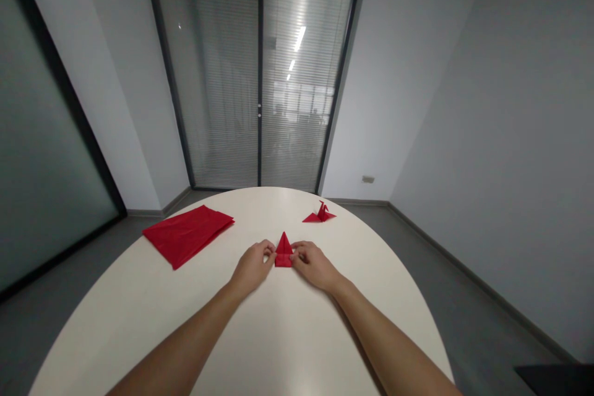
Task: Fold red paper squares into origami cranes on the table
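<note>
A small red paper piece (283,250), folded into a pointed shape, lies on the round white table (278,334) between my two hands. My left hand (253,266) pinches its left edge with curled fingers. My right hand (313,263) pinches its right edge the same way. Both forearms stretch forward over the tabletop.
A stack of red paper sheets (188,233) lies at the left of the table. A finished red paper crane (320,214) stands at the far right part of the table. Beyond the table are glass doors with blinds (260,74), grey walls and grey floor.
</note>
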Demonstrator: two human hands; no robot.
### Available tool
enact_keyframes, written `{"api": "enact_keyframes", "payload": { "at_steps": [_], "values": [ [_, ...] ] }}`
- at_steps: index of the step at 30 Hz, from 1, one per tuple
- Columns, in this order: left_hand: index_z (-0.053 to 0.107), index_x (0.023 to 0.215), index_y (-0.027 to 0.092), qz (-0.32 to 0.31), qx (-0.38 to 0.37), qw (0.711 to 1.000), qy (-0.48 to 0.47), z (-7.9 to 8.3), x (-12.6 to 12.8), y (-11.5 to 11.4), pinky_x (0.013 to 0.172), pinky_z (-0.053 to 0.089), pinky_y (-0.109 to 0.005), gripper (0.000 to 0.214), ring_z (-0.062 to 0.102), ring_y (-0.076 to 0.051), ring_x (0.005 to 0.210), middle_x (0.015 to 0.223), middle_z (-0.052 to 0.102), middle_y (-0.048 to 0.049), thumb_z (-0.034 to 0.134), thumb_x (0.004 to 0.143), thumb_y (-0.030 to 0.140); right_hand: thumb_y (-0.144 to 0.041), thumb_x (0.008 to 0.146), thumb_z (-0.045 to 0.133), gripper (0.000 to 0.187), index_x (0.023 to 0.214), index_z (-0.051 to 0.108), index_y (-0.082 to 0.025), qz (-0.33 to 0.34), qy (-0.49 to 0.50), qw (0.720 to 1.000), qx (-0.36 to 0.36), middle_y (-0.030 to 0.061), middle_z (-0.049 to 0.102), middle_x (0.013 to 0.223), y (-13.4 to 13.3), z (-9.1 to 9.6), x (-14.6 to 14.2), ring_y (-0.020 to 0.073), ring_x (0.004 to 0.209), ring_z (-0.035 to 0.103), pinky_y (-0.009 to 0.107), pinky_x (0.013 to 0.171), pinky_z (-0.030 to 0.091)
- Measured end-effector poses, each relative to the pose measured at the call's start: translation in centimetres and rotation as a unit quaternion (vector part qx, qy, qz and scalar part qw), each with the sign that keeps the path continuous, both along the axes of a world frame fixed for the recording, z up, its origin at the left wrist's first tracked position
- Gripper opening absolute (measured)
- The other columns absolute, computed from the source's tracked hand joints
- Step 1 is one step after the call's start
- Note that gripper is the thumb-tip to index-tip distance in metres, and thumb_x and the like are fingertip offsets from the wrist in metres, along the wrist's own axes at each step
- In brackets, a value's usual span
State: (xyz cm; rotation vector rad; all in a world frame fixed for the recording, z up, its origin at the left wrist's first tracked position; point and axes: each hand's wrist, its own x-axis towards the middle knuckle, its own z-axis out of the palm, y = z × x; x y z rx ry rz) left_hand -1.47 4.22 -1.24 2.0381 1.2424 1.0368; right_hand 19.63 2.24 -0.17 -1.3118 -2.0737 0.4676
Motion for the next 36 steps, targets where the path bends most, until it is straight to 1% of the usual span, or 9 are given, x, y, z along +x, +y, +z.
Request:
{"api": "enact_keyframes", "payload": {
  "at_steps": [5,10,15,18,20,27,31,34,36],
  "values": [
    [0.058,0.115,0.020,0.017,0.007,1.000,0.023,-0.1,0.1,-0.4,0.085,0.050,-0.033,0.027,0.070,-0.022,0.092,0.092,0.075,-0.0052,0.058,0.088,0.014,-0.024,0.091,0.058,0.024,0.070,0.069,-0.019,-0.038,-0.020,0.999,0.000,0.0123,0.070,0.122,-0.2,0.2,-0.5,0.0254,0.114,0.061,0.036,0.100,0.044],
    [0.051,0.130,0.017,0.019,0.068,0.995,0.074,-0.5,0.3,-0.6,0.098,0.049,-0.038,0.044,0.065,-0.023,0.109,0.114,0.070,-0.0095,0.059,0.087,0.007,-0.024,0.090,0.059,0.022,0.071,0.068,-0.019,-0.050,-0.033,0.998,0.015,0.0117,0.070,0.120,-0.3,0.2,-0.7,0.0252,0.117,0.059,0.036,0.103,0.042],
    [0.057,0.121,0.017,0.020,0.151,0.980,0.125,0.1,0.6,-0.9,0.100,0.049,-0.038,0.036,0.060,-0.023,0.113,0.119,0.066,-0.0094,0.059,0.087,0.005,-0.022,0.089,0.059,0.019,0.074,0.069,-0.019,-0.055,-0.053,0.997,0.033,0.0113,0.070,0.120,-0.4,0.4,-0.8,0.0257,0.118,0.057,0.037,0.104,0.042],
    [0.065,0.100,0.020,-0.008,0.156,0.969,0.190,1.0,0.7,-1.5,0.091,0.050,-0.035,0.022,0.064,-0.022,0.098,0.100,0.070,-0.0038,0.055,0.089,0.003,-0.021,0.089,0.059,0.018,0.075,0.070,-0.019,-0.055,-0.060,0.996,0.040,0.0109,0.070,0.119,-0.5,0.5,-0.9,0.0256,0.119,0.056,0.037,0.105,0.043],
    [0.068,0.094,0.020,-0.035,0.155,0.960,0.231,1.6,0.9,-2.0,0.087,0.050,-0.035,0.022,0.065,-0.021,0.092,0.094,0.072,-0.0030,0.054,0.091,0.003,-0.020,0.090,0.058,0.018,0.076,0.070,-0.019,-0.056,-0.061,0.996,0.043,0.0114,0.070,0.119,-0.5,0.5,-0.8,0.0255,0.119,0.055,0.037,0.105,0.043],
    [0.073,0.099,0.019,-0.053,0.189,0.931,0.306,2.6,1.3,-3.3,0.086,0.049,-0.038,0.018,0.064,-0.024,0.094,0.098,0.072,-0.0065,0.056,0.096,0.016,-0.018,0.094,0.053,0.024,0.079,0.072,-0.018,-0.049,-0.063,0.996,0.042,0.0114,0.069,0.119,-0.2,0.1,-0.6,0.0253,0.121,0.053,0.037,0.107,0.041],
    [0.074,0.100,0.019,-0.047,0.192,0.929,0.313,2.9,1.5,-3.3,0.088,0.050,-0.039,0.017,0.063,-0.025,0.099,0.099,0.073,-0.0070,0.057,0.096,0.015,-0.013,0.091,0.055,0.021,0.076,0.069,-0.017,-0.084,-0.061,0.993,0.057,0.0135,0.069,0.112,0.0,-0.2,-0.7,0.0264,0.116,0.055,0.038,0.105,0.043],
    [0.073,0.107,0.020,-0.047,0.186,0.929,0.317,3.0,1.4,-3.3,0.088,0.051,-0.039,0.020,0.065,-0.025,0.098,0.100,0.073,-0.0064,0.057,0.095,0.013,-0.007,0.084,0.058,0.014,0.086,0.068,-0.017,-0.084,-0.052,0.992,0.083,0.0109,0.069,0.104,-0.1,0.1,-0.7,0.0251,0.108,0.056,0.038,0.099,0.046],
    [0.073,0.109,0.021,-0.052,0.181,0.928,0.321,3.0,1.4,-3.3,0.089,0.051,-0.038,0.021,0.067,-0.024,0.097,0.102,0.074,-0.0060,0.057,0.096,0.014,-0.002,0.081,0.056,0.023,0.094,0.068,-0.017,-0.064,-0.042,0.992,0.104,0.0086,0.068,0.102,-0.3,0.6,-0.5,0.0231,0.105,0.057,0.036,0.096,0.047]
  ]
}}
